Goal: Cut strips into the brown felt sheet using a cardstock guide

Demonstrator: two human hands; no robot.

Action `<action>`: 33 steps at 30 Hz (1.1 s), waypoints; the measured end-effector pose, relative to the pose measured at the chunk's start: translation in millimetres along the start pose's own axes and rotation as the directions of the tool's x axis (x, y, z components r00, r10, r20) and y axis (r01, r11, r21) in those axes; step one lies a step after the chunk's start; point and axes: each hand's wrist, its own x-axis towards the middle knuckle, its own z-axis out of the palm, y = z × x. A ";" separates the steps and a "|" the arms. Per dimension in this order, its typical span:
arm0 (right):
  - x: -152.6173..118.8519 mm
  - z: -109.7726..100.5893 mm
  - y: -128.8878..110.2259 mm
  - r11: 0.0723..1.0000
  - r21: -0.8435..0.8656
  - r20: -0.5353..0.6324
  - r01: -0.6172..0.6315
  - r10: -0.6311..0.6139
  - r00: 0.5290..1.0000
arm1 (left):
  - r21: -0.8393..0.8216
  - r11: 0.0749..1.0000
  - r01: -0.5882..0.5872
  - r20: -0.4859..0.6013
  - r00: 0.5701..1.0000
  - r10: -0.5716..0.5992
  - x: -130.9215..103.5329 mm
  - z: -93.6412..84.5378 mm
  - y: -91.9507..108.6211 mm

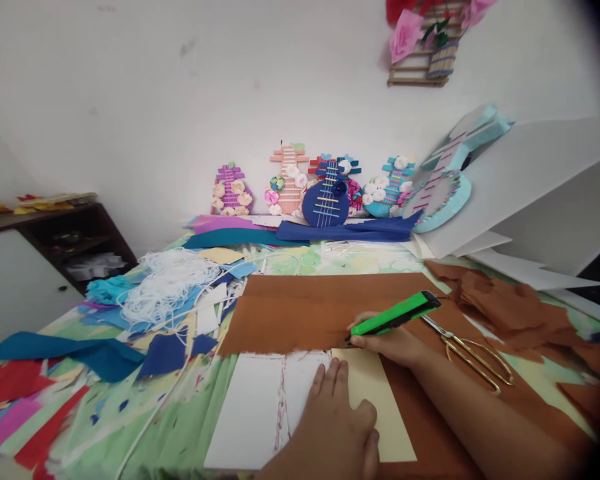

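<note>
One right hand (385, 343) grips green cutter (393, 315) over brown sheet (290, 310); left hand (335, 413) flat on white card (245, 413).

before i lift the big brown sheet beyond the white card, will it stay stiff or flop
The brown sheet will probably flop or crease: similarly coloured brown scraps to the right lie crumpled. It is likely light for its size, as its near edge shows hardly any thickness. That edge looks ragged, so it might tear there.

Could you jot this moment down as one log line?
Right grip: holding green utility knife, tip at brown sheet | left grip: spread over white sheet and cream card | gold-handled scissors: lying to the right
</note>
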 end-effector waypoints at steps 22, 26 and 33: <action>3.7 -9.7 4.8 0.999 0.010 0.120 0.036 -0.037 0.992 | 0.021 1.000 0.015 0.023 1.000 -0.015 0.0 -2.4 -0.2; 3.1 -9.0 1.9 1.000 -0.024 0.110 0.008 -0.005 0.994 | 0.002 1.000 0.017 0.054 0.998 -0.017 -0.9 -6.0 1.3; 2.3 -9.0 3.7 1.000 -0.002 0.129 0.001 0.000 0.992 | 0.026 1.000 0.010 0.055 0.998 -0.011 1.1 -4.2 -0.8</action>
